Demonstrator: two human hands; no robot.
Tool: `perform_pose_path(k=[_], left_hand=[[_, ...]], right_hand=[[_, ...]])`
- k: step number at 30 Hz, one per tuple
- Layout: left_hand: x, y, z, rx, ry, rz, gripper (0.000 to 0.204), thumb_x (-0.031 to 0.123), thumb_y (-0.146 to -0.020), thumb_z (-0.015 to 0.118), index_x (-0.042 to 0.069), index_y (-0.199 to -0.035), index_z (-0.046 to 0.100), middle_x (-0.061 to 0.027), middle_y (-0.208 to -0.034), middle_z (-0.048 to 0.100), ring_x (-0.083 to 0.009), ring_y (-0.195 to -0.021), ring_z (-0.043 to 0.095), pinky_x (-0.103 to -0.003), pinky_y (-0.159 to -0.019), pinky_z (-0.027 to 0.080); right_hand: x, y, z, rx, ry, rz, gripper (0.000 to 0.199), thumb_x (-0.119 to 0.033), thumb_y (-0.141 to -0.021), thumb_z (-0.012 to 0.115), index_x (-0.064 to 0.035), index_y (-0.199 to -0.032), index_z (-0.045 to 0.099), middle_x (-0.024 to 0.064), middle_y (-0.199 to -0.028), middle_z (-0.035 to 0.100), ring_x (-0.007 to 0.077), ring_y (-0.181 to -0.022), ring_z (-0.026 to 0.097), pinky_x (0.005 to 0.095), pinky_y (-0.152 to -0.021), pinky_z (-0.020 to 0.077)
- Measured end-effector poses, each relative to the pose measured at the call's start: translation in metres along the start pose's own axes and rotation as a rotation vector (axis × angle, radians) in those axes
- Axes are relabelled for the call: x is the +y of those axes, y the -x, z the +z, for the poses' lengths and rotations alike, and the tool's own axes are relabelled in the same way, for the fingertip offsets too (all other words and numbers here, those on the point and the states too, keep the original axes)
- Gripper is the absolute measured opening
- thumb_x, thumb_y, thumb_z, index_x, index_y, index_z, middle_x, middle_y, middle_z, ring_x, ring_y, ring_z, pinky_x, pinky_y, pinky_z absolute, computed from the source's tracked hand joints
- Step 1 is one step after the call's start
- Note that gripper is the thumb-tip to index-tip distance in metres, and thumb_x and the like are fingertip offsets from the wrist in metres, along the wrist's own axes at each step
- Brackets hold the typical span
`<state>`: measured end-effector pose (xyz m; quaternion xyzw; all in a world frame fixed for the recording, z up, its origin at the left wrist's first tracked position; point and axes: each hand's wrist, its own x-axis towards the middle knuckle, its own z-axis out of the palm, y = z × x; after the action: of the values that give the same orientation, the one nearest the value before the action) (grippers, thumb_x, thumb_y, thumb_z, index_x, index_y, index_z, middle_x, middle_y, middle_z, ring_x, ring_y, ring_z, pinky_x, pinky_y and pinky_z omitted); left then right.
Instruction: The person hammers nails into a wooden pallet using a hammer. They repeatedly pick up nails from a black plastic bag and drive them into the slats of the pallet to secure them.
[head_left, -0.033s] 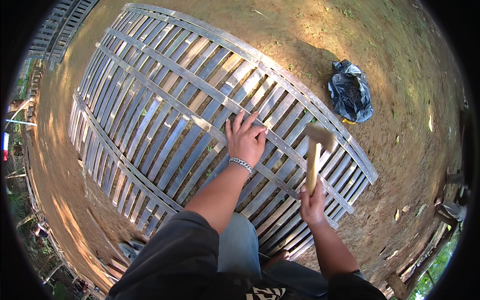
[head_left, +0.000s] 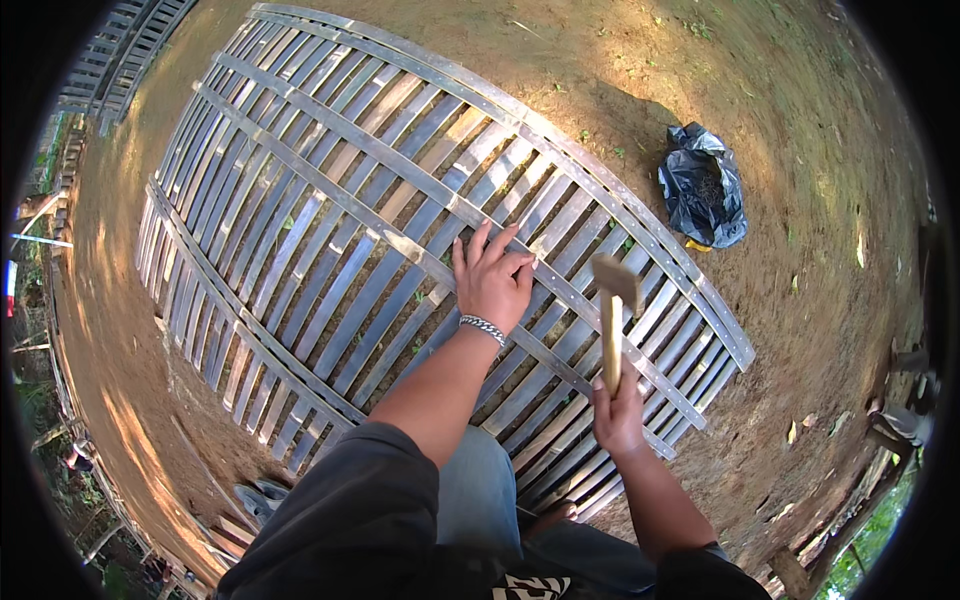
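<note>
Matt wooden slat panel (head_left: 330, 200), wooden-handled hammer (head_left: 612, 320).

One slatted bamboo panel (head_left: 330, 200) at centre, one wooden hammer (head_left: 612, 310) right of centre, one dark plastic bag (head_left: 703, 190) upper right, one metal wrist bracelet (head_left: 484, 326) mid-frame.

Slatted panel (head_left: 330, 200) covers ground ahead; left hand (head_left: 492, 280) presses on crossbar. Bare dirt right, black bag (head_left: 703, 186) only obstacle there.

The bare dirt ground (head_left: 560, 60) carries a large slatted wooden panel (head_left: 330, 200), lying flat. A dark plastic bag (head_left: 703, 188) lies on the ground just beside the panel's far-right edge.
</note>
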<state>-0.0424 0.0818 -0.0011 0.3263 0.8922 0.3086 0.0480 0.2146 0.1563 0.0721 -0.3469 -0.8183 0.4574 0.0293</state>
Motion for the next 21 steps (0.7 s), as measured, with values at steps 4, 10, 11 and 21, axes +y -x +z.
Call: perform_pose_path(k=[4, 10, 11, 21], left_hand=[[-0.001, 0.002, 0.000, -0.008, 0.011, -0.019, 0.007, 0.021, -0.087, 0.075, 0.017, -0.085, 0.080, 0.0018, -0.137, 0.067, -0.0296, -0.145, 0.044, -0.064, -0.123, 0.023], [0.001, 0.000, -0.002, -0.016, 0.033, -0.029, 0.008, 0.021, -0.087, 0.074, 0.016, -0.085, 0.081, 0.0014, -0.138, 0.067, -0.0297, -0.146, 0.043, -0.063, -0.124, 0.022], [0.002, 0.000, -0.003, -0.028, 0.031, -0.036, 0.008, 0.020, -0.087, 0.074, 0.016, -0.086, 0.081, 0.0014, -0.138, 0.067, -0.0298, -0.146, 0.042, -0.063, -0.124, 0.022], [0.003, 0.001, -0.004, -0.046, 0.023, -0.053, 0.007, 0.019, -0.087, 0.074, 0.017, -0.086, 0.081, 0.0019, -0.138, 0.066, -0.0294, -0.147, 0.041, -0.061, -0.125, 0.021]], right_hand=[[-0.039, -0.013, 0.007, -0.174, 0.061, 0.176, 0.054, -0.014, -0.103, 0.059, -0.0045, -0.153, 0.039, 0.0320, -0.120, 0.067, 0.0520, -0.104, 0.068, 0.0524, -0.089, 0.0571], [-0.041, -0.026, 0.016, -0.132, 0.038, 0.177, 0.053, -0.014, -0.103, 0.059, -0.0057, -0.152, 0.042, 0.0331, -0.120, 0.067, 0.0525, -0.105, 0.068, 0.0552, -0.089, 0.0559], [-0.038, -0.029, 0.015, -0.154, 0.073, 0.176, 0.053, -0.013, -0.103, 0.059, -0.0055, -0.152, 0.042, 0.0329, -0.120, 0.067, 0.0526, -0.104, 0.068, 0.0549, -0.088, 0.0560], [-0.035, -0.029, 0.014, -0.198, 0.101, 0.235, 0.055, -0.010, -0.100, 0.061, -0.0111, -0.152, 0.043, 0.0299, -0.109, 0.070, 0.0483, -0.103, 0.070, 0.0533, -0.085, 0.0564]])
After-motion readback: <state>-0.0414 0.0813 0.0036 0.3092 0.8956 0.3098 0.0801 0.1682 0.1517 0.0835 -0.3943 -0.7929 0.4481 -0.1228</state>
